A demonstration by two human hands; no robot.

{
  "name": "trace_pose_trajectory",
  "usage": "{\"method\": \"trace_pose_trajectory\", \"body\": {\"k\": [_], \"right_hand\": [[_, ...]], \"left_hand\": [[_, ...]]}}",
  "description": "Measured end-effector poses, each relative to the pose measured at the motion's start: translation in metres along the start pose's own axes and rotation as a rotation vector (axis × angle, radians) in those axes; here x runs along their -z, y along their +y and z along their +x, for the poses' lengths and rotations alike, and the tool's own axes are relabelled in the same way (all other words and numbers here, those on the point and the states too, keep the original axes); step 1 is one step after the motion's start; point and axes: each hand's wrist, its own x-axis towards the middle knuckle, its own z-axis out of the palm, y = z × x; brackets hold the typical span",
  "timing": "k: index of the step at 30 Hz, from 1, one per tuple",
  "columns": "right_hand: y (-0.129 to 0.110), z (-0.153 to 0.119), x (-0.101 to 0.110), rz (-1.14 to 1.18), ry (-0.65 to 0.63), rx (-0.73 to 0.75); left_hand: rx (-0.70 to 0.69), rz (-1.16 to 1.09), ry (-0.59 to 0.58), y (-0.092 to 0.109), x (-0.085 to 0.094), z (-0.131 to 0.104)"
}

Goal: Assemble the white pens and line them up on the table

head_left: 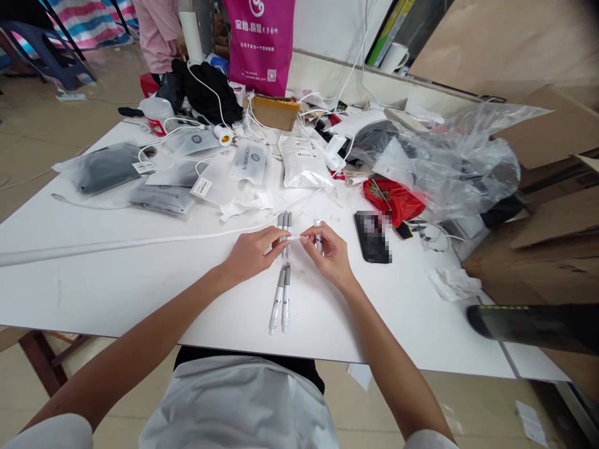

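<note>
My left hand (251,254) and my right hand (331,254) meet over the table, thumbs and fingertips pinched on a slim white piece (294,237), perhaps a pen part. A white pen-like barrel (318,223) shows at my right fingers; whether they grip it or it lies beneath, I cannot tell. Several grey-and-white pens (285,219) lie side by side, partly hidden behind my left fingertips. Closer to my body, two more pens (281,299) rest on the table, their grey grips pointing away from me.
A phone (373,237) lies right of my hands on the white table (187,280). Frosted packages (163,194), a white pouch (304,162), cables and clear plastic (472,156) crowd the back. A white strip (140,243) crosses the left side. Cardboard boxes (547,224) stand right.
</note>
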Motion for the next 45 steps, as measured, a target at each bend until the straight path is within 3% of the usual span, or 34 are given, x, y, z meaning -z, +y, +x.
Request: {"method": "trace_pose_trajectory", "body": {"k": [12,22,27,35,45], "right_hand": [[0.001,-0.001,0.001,0.055,-0.007,-0.008],[0.014,0.009,0.003,0.341,0.190,-0.205],[0.016,0.011,0.003,0.445,0.222,-0.265],[0.009,0.010,-0.001,0.548,0.200,-0.308],[0.010,0.006,-0.008,0.457,0.144,-0.330]], "left_hand": [[0.005,0.005,0.026,-0.001,0.000,0.001],[0.048,-0.025,0.061,0.001,0.002,0.001],[0.060,-0.027,0.068,0.001,0.002,0.001],[0.049,-0.029,0.066,0.002,0.002,0.000],[0.001,-0.032,0.082,0.003,0.001,0.001]]}}
